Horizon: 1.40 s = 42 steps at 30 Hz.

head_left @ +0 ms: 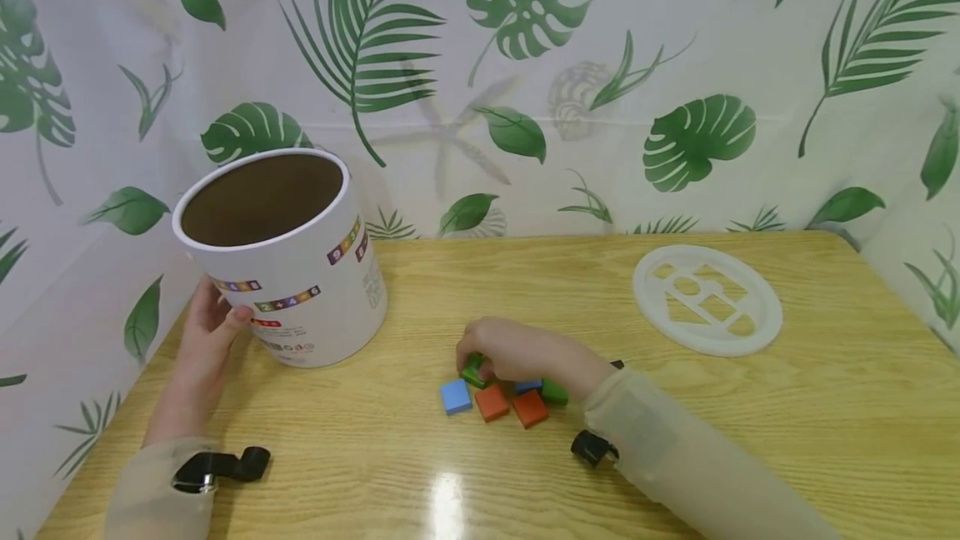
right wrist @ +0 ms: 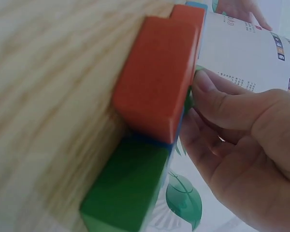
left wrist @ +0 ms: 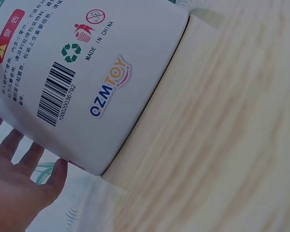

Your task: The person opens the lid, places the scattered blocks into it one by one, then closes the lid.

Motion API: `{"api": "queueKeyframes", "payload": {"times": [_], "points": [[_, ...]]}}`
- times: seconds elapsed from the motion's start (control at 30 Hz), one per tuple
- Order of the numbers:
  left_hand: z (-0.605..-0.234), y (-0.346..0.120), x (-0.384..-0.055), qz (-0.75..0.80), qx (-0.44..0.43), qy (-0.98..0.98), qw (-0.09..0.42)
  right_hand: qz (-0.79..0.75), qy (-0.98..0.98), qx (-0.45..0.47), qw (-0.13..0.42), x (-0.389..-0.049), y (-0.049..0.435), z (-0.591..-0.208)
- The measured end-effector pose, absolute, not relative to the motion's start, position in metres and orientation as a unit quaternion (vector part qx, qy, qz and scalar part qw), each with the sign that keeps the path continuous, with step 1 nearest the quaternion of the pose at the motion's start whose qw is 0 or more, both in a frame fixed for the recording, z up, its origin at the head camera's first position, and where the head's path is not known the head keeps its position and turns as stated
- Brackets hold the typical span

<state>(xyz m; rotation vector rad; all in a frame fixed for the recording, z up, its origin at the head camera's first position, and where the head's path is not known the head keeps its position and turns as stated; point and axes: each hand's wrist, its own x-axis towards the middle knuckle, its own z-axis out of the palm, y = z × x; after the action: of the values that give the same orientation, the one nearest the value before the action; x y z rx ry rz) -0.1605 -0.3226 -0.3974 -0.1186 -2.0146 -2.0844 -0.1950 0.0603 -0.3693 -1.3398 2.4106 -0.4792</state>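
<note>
Biggest thing up: a white backdrop (head_left: 480, 165) w/ green leaf print, spanning the back & wrapping both sides. Next my bench (head_left: 337, 440), yellowish wood grain, w/ a bright glare patch near the front. The white bucket (head_left: 322, 327) stands on the bench's L side toward the back, base on the wood, mouth up, inside brownish. My pale sleeves come in from the bottom: L sleeve (head_left: 161, 494) at the L edge, R sleeve (head_left: 682, 440) slanting in from lower R. A round white disc (head_left: 765, 307) w/ cut-out shapes lies flat at back R, well apart from everything else. Now my hands: L hand (head_left: 206, 340) is against the bucket's L side, fingers spread along the wall & thumb toward the front, touching w/out clenching. R hand (head_left: 517, 348) pinches a green block (head_left: 474, 371) b/w thumb & fingers, near bench centre; can't tell if that block touches the wood. A black clip sits at each wrist. The other blocks lie in a tight group under & just in front of my R hand: a blue block (head_left: 455, 397) at the L end, two red blocks (head_left: 531, 408) to its R, then a second blue block (head_left: 528, 386) & another green block (head_left: 554, 391) just behind, partly hidden. Smallest: bucket print, incl. little sums, a barcode & "QZMTOY" in the L wrist view.
</note>
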Motion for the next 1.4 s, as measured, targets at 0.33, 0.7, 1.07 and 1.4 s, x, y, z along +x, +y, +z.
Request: {"api": "queueKeyframes", "payload": {"times": [0.33,0.7,1.07,1.4], "points": [[-0.399,-0.323,-0.161,-0.711,-0.031,-0.692,0.117,-0.204,0.844,-0.461,0.183,-0.195,0.063,-0.366],[-0.399,-0.322,-0.16,-0.713,-0.028,-0.691,0.112,-0.262,0.839,-0.467,0.095,-0.201,0.061,-0.357],[-0.399,-0.322,-0.159,-0.71,-0.026,-0.696,0.106,-0.338,0.824,-0.453,0.04,-0.205,0.041,-0.315],[-0.398,-0.322,-0.16,-0.714,-0.032,-0.691,0.107,-0.381,0.796,-0.465,-0.074,-0.209,0.017,-0.289]]}}
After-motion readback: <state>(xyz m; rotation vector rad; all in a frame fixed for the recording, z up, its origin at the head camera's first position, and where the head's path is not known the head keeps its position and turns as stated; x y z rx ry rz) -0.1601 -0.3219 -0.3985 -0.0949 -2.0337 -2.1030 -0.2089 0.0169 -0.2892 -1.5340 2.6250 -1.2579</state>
